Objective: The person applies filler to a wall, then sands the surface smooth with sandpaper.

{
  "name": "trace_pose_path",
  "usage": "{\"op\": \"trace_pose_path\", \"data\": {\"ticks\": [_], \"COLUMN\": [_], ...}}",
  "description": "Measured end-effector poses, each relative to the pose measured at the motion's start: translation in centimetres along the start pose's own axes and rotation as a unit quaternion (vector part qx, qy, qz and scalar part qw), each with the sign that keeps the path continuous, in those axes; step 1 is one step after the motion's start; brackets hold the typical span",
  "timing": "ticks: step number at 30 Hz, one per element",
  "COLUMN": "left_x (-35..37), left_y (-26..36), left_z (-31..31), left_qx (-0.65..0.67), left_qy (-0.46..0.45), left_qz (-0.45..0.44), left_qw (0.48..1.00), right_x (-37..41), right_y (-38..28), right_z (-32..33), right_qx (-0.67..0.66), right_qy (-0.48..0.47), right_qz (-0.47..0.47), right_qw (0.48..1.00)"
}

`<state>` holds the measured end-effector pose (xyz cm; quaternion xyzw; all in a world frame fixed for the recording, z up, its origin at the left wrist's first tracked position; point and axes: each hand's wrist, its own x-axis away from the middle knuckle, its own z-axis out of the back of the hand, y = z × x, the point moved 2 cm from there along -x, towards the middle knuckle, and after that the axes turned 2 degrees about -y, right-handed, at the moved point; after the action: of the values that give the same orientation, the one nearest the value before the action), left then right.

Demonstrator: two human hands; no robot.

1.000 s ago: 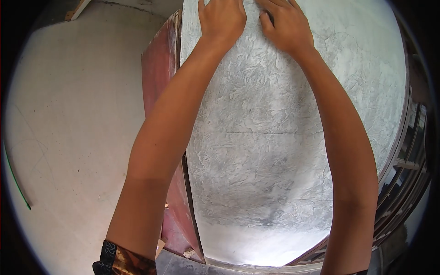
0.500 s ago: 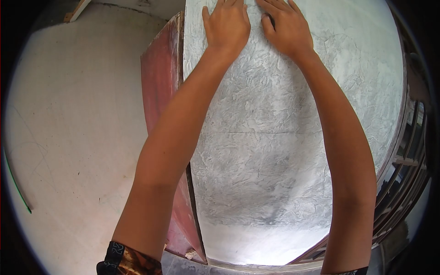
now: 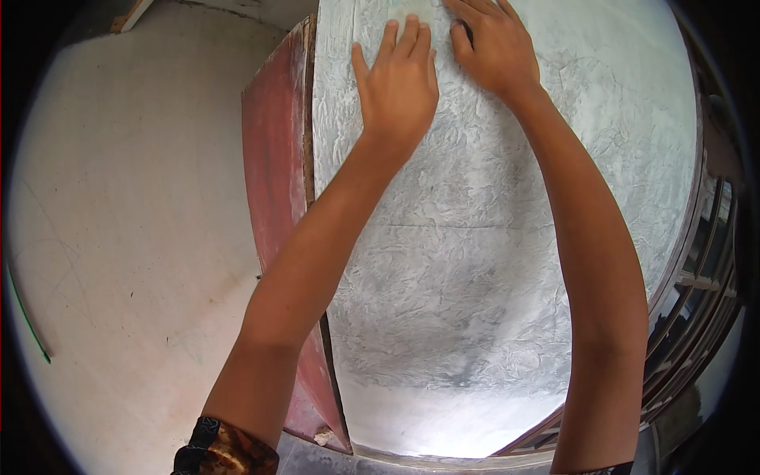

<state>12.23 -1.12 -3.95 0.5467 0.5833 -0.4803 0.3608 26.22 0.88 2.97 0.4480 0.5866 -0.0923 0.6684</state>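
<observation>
Both of my hands rest flat on a tall panel coated in rough white-grey plaster (image 3: 475,261). My left hand (image 3: 400,83) lies palm down near the panel's upper left, fingers spread slightly and pointing up. My right hand (image 3: 491,47) presses on the panel just to the right of it, at the top of the view; its fingertips are partly cut off by the frame edge. A small dark spot shows by its thumb; I cannot tell what it is. Neither hand holds anything that I can see.
A red-brown wooden edge (image 3: 273,182) runs down the panel's left side. A pale wall (image 3: 119,237) fills the left, with a thin green line (image 3: 28,317) low on it. Dark wooden framing (image 3: 701,269) curves along the right.
My left hand has slid down the plastered panel, and its fingers are now fully in view. My right hand has stayed in place.
</observation>
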Motion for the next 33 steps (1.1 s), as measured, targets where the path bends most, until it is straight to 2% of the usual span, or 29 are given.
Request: {"op": "trace_pose_path", "data": {"ticks": [2,4,7,10,11,12,14,18,21,24,27,30,33], "left_x": [0.3,-3.1,-8.2,-4.9,-2.8,-1.0,1.3,-6.5,-7.7,-1.0,0.3,-6.7,-7.9], "left_y": [0.3,-0.1,-1.8,-0.9,-0.6,-0.4,-0.2,-2.5,-3.1,-0.7,-0.6,-2.8,-2.6], "left_z": [0.0,-0.5,-1.9,-0.5,-0.7,-0.4,0.4,-1.1,-1.7,-0.5,0.5,-1.0,-1.7], "left_qx": [-0.012,0.002,-0.001,0.032,0.032,0.029,0.012,-0.005,0.006,-0.018,-0.038,-0.011,-0.014], "left_qy": [0.032,0.065,0.021,0.001,0.049,0.048,0.009,0.006,0.021,0.019,-0.002,0.005,0.010], "left_qz": [-0.023,-0.013,0.030,0.008,0.006,0.008,0.004,-0.003,-0.010,-0.021,-0.037,-0.020,-0.004], "left_qw": [0.999,0.998,0.999,0.999,0.998,0.998,1.000,1.000,1.000,0.999,0.999,1.000,1.000], "right_x": [-0.1,-0.2,-0.1,-0.1,0.0,0.0,0.2,-0.1,-0.1,-0.1,0.1,0.0,-0.2], "right_y": [0.1,0.0,0.1,0.3,0.3,0.3,0.0,0.1,0.3,0.4,0.2,0.2,0.2], "right_z": [-0.1,-0.1,0.1,0.0,0.0,0.0,0.0,0.0,0.0,0.0,0.0,0.0,0.2], "right_qx": [0.009,0.011,-0.007,-0.006,-0.008,-0.007,-0.008,-0.002,0.001,-0.003,-0.009,-0.008,-0.012], "right_qy": [0.006,-0.001,0.002,-0.002,-0.003,0.004,0.012,0.002,-0.002,-0.002,0.003,0.004,0.008], "right_qz": [-0.004,-0.009,-0.002,0.008,0.008,0.007,0.002,0.001,0.005,0.007,0.002,0.000,0.005], "right_qw": [1.000,1.000,1.000,1.000,1.000,1.000,1.000,1.000,1.000,1.000,1.000,1.000,1.000]}}
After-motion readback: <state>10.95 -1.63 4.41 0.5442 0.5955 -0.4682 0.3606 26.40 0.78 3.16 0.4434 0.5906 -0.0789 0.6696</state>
